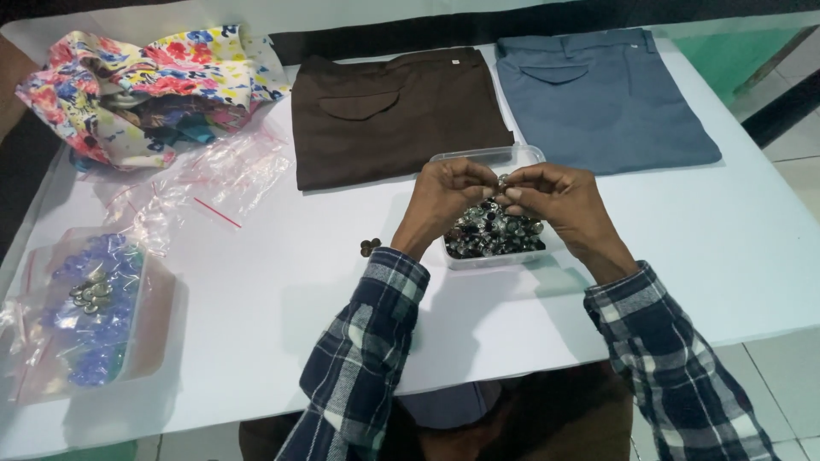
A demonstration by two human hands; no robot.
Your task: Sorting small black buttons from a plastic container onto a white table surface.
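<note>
My left hand [446, 198] and my right hand [557, 203] meet fingertip to fingertip above a clear plastic box [489, 157] filled with several small dark and silvery buttons [493, 232]. Between the fingertips of both hands sits one small metal button [503, 181], pinched from both sides. Both sleeves are dark plaid. The box stands on the white table [282, 282], just in front of folded brown trousers [389, 115].
Folded grey-blue trousers [598, 98] lie at the back right. A floral cloth [145, 85] is bunched at the back left, with an empty clear bag [209, 175] beside it. A box with blue beads and metal buttons [90, 303] sits at the left. Two loose buttons [370, 247] lie near my left wrist.
</note>
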